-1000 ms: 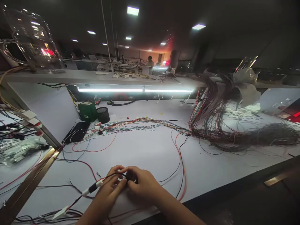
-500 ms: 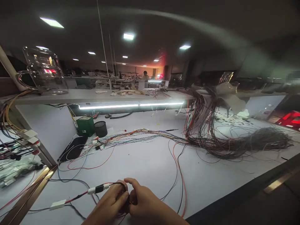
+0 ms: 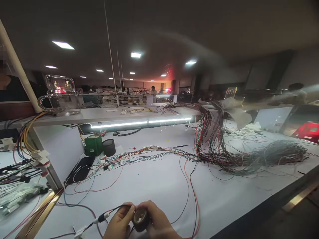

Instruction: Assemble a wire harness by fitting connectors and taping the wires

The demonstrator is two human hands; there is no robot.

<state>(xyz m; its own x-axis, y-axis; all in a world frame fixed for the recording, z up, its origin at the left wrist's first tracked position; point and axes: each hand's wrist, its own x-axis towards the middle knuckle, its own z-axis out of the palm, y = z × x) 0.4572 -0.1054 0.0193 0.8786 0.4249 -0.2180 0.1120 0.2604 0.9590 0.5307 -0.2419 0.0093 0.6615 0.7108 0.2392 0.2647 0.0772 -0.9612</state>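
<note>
White counter (image 3: 157,182) below; at bottom centre my right hand (image 3: 159,219) curls round a dark roll (image 3: 141,227), I'd guess light, firm, best held by its rim; my left hand (image 3: 120,223) pinches a thin cable (image 3: 115,209).

From 1 head-worn camera, the view looks forward and down across the flat white desk (image 3: 159,186), bare left (image 3: 119,221) and right hands (image 3: 159,217) near.

Tape roll (image 3: 141,226): plasticky, slight sheen. Benchtop (image 3: 154,186): smooth, matt. Jug (image 3: 59,98): clr glass, v. glossy. Wires (image 3: 206,132): plastic-coated.
</note>
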